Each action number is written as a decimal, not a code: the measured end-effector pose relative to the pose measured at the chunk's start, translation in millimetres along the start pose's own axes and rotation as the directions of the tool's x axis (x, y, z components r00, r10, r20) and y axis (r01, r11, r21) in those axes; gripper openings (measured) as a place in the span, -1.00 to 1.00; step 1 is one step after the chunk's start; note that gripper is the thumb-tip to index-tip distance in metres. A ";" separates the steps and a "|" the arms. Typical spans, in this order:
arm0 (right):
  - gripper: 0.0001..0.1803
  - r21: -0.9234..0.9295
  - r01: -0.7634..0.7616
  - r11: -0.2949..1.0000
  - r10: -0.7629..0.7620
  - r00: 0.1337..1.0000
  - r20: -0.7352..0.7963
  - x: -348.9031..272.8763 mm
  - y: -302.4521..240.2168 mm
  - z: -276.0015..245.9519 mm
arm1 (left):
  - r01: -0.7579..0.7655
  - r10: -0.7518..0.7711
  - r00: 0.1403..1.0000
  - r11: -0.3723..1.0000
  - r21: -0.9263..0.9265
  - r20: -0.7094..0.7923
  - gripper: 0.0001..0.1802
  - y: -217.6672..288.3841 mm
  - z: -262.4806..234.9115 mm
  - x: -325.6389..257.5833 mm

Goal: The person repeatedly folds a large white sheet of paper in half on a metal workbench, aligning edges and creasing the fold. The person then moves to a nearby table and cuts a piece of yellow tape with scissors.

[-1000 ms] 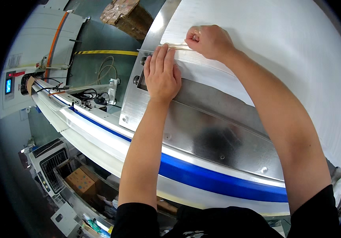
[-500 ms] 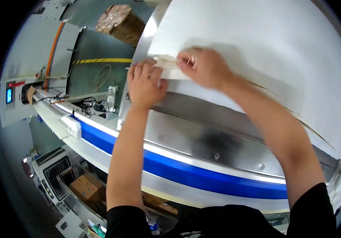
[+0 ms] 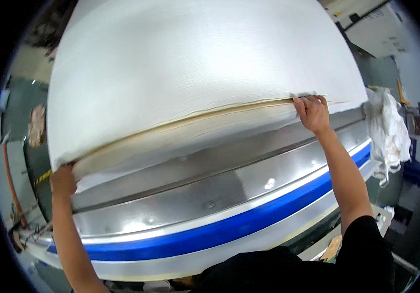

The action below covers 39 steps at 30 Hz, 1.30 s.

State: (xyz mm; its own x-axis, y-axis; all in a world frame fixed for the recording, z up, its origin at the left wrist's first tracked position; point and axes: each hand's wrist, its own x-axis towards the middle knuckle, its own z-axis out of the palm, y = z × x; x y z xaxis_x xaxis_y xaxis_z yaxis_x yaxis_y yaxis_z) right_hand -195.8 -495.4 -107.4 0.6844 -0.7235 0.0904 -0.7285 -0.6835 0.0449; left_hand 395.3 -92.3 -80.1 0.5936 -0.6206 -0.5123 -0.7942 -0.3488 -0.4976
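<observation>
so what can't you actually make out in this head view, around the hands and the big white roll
- Left hand: its fingertips are tucked under the edge of the white fabric roll, so the grip is hidden.
- Right hand: fingertips curl over the tan seam; what they pinch is covered.
- The roll's far side: cut off by the top edge of the picture.
- White crumpled bag at right: contents too small and warped to tell.
- Under the steel table: hidden by the person's dark shirt.

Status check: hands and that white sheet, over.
Left hand grips left end of wide white fabric sheet. Right hand grips right end. Nothing blocking on steel table.
</observation>
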 end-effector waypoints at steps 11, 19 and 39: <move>-0.40 -0.298 -0.228 0.927 0.316 0.903 0.292 -19.7 281.4 -4.1 | 0.156 -0.166 0.973 0.985 -0.069 -0.158 -0.84 -71.6 102.7 42.6; -0.52 -0.427 -0.272 0.862 0.486 0.680 0.549 -20.6 370.9 -15.1 | 0.095 -0.106 0.990 0.989 -0.114 -0.091 -0.76 -91.3 114.9 27.3; -0.49 -0.377 -0.124 0.918 0.288 0.862 0.416 -102.9 504.2 -125.5 | 0.196 -0.196 0.981 0.973 -0.122 0.014 -0.61 -92.2 -29.6 -92.1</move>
State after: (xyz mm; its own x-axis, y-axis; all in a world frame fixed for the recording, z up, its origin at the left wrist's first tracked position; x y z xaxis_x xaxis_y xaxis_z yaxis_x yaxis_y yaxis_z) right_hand -637.2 -753.5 30.8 0.3928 -0.8609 -0.3233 -0.7648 -0.5010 0.4050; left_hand 410.0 -23.7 33.7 0.7392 -0.5307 -0.4146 -0.6724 -0.5467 -0.4990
